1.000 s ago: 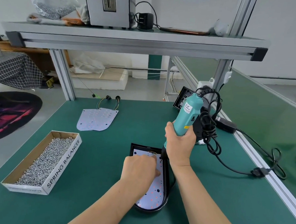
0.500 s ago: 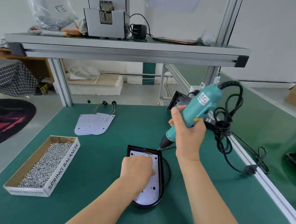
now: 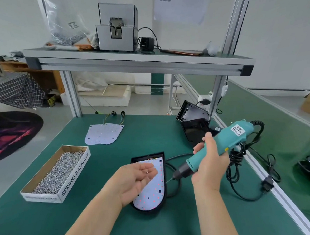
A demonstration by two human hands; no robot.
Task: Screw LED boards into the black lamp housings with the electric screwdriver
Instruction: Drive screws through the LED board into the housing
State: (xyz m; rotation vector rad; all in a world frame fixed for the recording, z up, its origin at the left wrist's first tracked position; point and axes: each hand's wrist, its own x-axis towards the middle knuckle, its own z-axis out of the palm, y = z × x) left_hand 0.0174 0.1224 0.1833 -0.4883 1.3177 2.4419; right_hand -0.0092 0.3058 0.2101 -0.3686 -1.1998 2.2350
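My right hand (image 3: 211,165) wraps the screwdriver (image 3: 229,139) mid-barrel, at three o'clock from the housing (image 3: 165,186); my left hand (image 3: 134,179) lies open, cradling a tiny screw (image 3: 147,172), likely slippery.

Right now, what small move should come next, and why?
Probably swing the screwdriver so its bit meets the screw lying on the open fingers of the left hand. The right hand grips the tool tilted, bit low beside the housing, where the board lies.
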